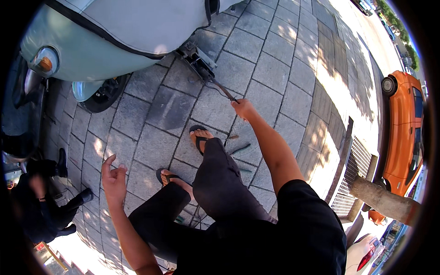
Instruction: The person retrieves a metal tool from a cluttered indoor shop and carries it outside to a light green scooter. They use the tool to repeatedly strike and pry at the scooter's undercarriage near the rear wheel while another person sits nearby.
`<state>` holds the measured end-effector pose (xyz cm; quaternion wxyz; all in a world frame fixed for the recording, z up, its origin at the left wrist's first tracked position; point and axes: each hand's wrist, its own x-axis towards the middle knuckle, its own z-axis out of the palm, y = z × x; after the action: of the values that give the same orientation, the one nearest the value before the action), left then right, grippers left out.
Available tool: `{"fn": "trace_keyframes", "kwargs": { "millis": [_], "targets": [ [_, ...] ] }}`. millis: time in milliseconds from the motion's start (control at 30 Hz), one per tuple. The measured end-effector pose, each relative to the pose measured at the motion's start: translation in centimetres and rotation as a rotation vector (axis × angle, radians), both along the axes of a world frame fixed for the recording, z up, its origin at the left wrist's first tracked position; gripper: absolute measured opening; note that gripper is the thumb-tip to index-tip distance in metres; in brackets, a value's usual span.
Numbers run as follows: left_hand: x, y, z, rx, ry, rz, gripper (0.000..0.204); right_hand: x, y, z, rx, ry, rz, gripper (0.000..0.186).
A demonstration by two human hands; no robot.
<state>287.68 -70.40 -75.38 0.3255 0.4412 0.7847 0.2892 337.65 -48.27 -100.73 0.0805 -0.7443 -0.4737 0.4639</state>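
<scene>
My right hand point(243, 109) is closed round the end of a thin, brownish lever handle point(223, 89). That lever runs up and left to a dark metal floor jack point(197, 60), which stands on the paving by the edge of a pale green vehicle body point(105, 55). Off to the left, my left hand point(114, 181) is raised and holds nothing, its index finger stretched out and the others partly curled. A black-tyred wheel point(107, 95) shows under the body. The jack's far end is hidden by the vehicle's grey panel point(151, 23).
Hand tools point(240, 150) lie on the paving beside my sandalled foot point(200, 136). A person in dark clothes point(46, 201) sits at the left. To the right are a metal grating point(353, 165), a tree trunk point(382, 199) and an orange car point(403, 133).
</scene>
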Motion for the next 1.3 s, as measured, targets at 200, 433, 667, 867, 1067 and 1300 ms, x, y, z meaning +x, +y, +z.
{"fn": "trace_keyframes", "kwargs": {
  "millis": [200, 433, 667, 867, 1067, 1300],
  "targets": [
    [-0.2, -0.1, 0.2, 0.005, -0.025, -0.038, 0.050, -1.7, 0.5, 0.9, 0.122, -0.065, 0.076, 0.049],
    [0.1, 0.1, 0.0, 0.034, -0.012, -0.022, 0.045, -2.8, 2.3, 0.9, -0.327, 0.514, -0.189, 0.047],
    [-0.4, 0.4, -0.6, 0.152, -0.047, -0.050, 0.042, -3.0, 1.1, -0.1, 0.155, -0.471, 0.378, 0.038],
    [0.7, 0.7, 0.4, 0.132, -0.025, -0.069, 0.044, -3.6, 0.9, 1.0, 0.140, -0.638, 0.472, 0.035],
    [0.6, 0.9, 0.5, 0.138, -0.022, -0.102, 0.041, -4.0, 1.1, -1.6, 0.280, -0.755, 0.434, 0.038],
    [0.7, 0.8, 0.9, 0.130, 0.009, -0.120, 0.041, -5.6, 4.5, 3.7, -0.154, -0.329, 0.218, 0.046]
  ]
}}
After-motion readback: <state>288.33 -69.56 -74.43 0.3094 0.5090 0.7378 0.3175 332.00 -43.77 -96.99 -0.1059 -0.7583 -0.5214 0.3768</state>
